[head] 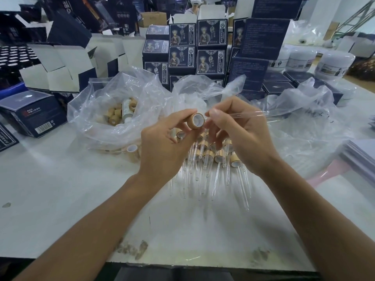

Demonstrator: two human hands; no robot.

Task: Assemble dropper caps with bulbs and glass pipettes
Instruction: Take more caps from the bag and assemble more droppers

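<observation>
Finished droppers [211, 157]: pile on desk [60, 179]. In progress: left hand [162, 147] pinching cap [197, 120]; right hand [233, 130] pinching pipette [247, 115]. Bag of caps [119, 114] remaining.

The cap [196, 119] is tan bamboo-grained with a white inside. The pipette [246, 114] is clear glass. Far boxes [211, 33] are navy with pale figure prints; the table [60, 189] is white.

I am looking at a packing workshop: stacks of dark printed cartons [211, 47], open flat boxes [60, 65], white jars [334, 64] and clear plastic bags [113, 110] of bamboo caps [115, 116] crowd a worn white worktable [60, 189].
</observation>
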